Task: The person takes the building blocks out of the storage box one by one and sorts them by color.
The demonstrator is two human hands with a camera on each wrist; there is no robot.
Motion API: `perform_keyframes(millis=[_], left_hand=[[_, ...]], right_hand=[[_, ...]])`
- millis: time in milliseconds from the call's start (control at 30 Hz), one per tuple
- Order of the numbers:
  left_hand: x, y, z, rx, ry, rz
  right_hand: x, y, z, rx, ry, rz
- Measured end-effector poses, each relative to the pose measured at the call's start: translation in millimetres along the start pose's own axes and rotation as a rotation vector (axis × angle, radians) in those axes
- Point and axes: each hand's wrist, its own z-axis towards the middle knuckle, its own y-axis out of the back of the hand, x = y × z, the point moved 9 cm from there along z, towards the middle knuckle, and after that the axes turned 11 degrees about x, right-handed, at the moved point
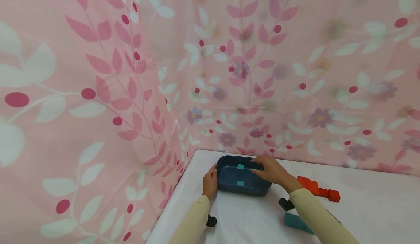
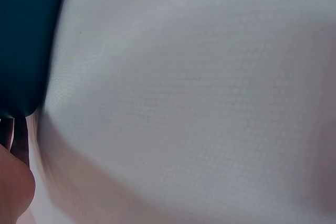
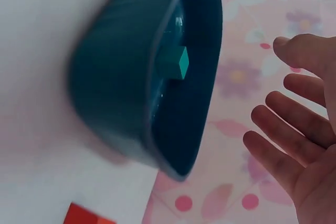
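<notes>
A dark blue plastic basin (image 1: pixel 242 190) sits near the table's far left corner. Two small teal blocks (image 1: pixel 240 166) lie on its floor; one teal block (image 3: pixel 182 64) shows in the right wrist view. My left hand (image 1: pixel 210 183) rests against the basin's left end, its fingers fairly straight along the outside wall. In the left wrist view those fingers (image 2: pixel 20 140) touch the basin's lower corner. Over the basin's right end is my right hand (image 1: pixel 273 169), fingers spread and holding nothing. The right wrist view has this hand apart from the rim.
Red blocks (image 1: pixel 313 186) stand joined in a row right of the basin. Teal blocks (image 1: pixel 295 221) lie partly hidden beneath the right forearm. A white cloth covers the table (image 1: pixel 242 218). Pink floral curtains (image 1: pixel 295 73) hang behind and to the left.
</notes>
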Motion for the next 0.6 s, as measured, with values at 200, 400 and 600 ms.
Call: perform_keyframes(millis=[200,400,600], left_hand=[[-2.5,0.5,0.6,0.001,-0.004,-0.003],[-9.1,2.1,-2.6,-0.014,-0.028,0.023],[-8.8,4.4,-5.8,-0.014,-0.019,0.004]], right_hand=[[-7,-9,32.0,0.025,0.000,0.013],[-21,-24,48.3,0.060,-0.046,0.074],[-34,-37,56.2,0.056,-0.058,0.103]])
